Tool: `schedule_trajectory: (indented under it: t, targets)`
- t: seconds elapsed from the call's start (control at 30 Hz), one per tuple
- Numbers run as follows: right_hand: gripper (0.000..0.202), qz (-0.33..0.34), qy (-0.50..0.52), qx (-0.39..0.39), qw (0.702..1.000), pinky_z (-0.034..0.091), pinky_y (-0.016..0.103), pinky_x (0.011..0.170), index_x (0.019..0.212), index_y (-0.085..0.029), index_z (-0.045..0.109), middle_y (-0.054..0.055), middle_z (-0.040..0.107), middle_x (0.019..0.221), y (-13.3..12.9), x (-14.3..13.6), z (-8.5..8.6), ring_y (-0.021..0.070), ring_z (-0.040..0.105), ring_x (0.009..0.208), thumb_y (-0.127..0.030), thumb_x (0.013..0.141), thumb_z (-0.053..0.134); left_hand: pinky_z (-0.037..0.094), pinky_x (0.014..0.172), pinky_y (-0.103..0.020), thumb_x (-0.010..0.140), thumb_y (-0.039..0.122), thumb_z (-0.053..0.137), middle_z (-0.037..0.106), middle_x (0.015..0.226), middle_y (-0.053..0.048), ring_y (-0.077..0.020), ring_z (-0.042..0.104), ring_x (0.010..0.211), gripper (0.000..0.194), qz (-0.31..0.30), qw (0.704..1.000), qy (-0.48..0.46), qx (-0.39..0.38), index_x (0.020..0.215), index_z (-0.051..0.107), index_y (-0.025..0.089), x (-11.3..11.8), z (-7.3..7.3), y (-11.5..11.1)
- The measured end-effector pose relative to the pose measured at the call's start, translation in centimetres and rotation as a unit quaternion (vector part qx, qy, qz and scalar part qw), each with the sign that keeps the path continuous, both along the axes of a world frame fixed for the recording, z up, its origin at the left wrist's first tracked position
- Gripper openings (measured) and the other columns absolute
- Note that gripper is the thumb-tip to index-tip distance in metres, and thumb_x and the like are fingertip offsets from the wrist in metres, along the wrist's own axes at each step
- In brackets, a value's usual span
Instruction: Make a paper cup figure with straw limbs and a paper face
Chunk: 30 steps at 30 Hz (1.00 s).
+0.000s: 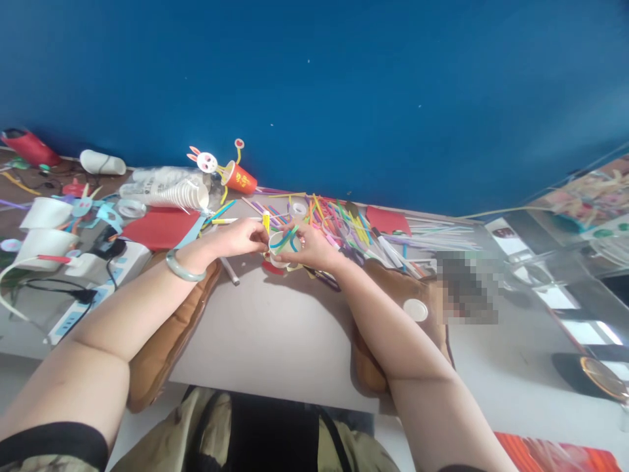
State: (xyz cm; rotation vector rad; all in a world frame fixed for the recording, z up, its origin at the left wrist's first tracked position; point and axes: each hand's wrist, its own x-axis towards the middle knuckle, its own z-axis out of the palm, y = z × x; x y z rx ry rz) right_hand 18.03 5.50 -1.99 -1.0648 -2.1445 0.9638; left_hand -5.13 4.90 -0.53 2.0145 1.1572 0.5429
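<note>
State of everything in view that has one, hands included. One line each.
Right hand: closed on the white cup.
Left hand: at the cup's edge, grip unclear.
White cup: held, mouth showing, strips across it.
Rabbit cup: on its side.
Cup stack: nested, lying down.
Colored pipe cleaners: loose, scattered.
Power strip: plug in; power unclear.
Red sheet: lying flat.

The table [265,334] carries cushions [162,354] and, seemingly, pipe cleaners [339,221].

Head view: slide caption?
Left hand and right hand at a white cup, colorful craft stems and a rabbit figure beyond.
</note>
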Motion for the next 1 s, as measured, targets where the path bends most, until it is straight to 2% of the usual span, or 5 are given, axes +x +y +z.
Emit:
schedule_trajectory:
  t: [0.1,0.2,0.63,0.83,1.0]
  targets:
    - [0.033,0.021,-0.018,-0.005,1.000,0.045,0.028,0.074,0.101,-0.019,0.072,0.002,0.072,0.091,-0.10,-0.09,0.07,0.0187,0.063,0.083,-0.041,0.077,0.073,0.048,0.063,-0.025,0.076,0.033,0.071,0.074,0.077,-0.003,-0.0177,0.066,0.070,0.015,0.000,1.000,0.006,0.015,0.079,0.075,0.019,0.18,-0.09,-0.07]
    - [0.022,0.018,-0.052,0.006,0.998,0.042,0.026,0.068,0.094,-0.017,0.073,0.001,0.070,0.080,-0.03,-0.08,0.05,0.0160,0.060,0.074,-0.034,0.083,0.063,0.046,0.061,-0.025,0.078,0.031,0.066,0.074,0.079,-0.004,-0.0180,0.065,0.071,0.016,-0.001,0.999,0.032,0.015,0.082,0.075,0.018,0.27,-0.21,-0.08]
    - [0.006,0.031,-0.123,0.071,0.989,0.034,0.026,0.062,0.074,-0.019,0.056,-0.003,0.055,0.065,0.26,0.53,0.36,0.0125,0.046,0.062,-0.023,0.079,0.057,0.048,0.070,-0.027,0.075,0.030,0.069,0.073,0.078,-0.003,-0.0189,0.066,0.075,0.013,0.003,0.999,0.021,0.032,0.080,0.074,0.019,-0.11,-0.01,0.04]
    - [0.007,0.030,-0.143,0.068,0.987,0.034,0.026,0.063,0.075,-0.018,0.061,-0.001,0.059,0.068,0.40,0.66,0.35,0.0130,0.048,0.063,-0.022,0.080,0.058,0.048,0.069,-0.027,0.075,0.030,0.070,0.072,0.079,-0.002,-0.0186,0.065,0.075,0.014,-0.013,1.000,0.016,0.018,0.081,0.074,0.019,-0.19,0.10,0.21]
    - [0.018,0.056,-0.123,0.028,0.990,0.037,0.026,0.066,0.091,-0.015,0.071,0.002,0.067,0.079,0.31,0.60,0.63,0.0143,0.054,0.069,-0.022,0.082,0.057,0.047,0.069,-0.026,0.077,0.028,0.066,0.072,0.081,-0.003,-0.0178,0.064,0.075,0.015,-0.032,0.999,0.038,0.000,0.084,0.075,0.018,0.00,0.11,0.07]
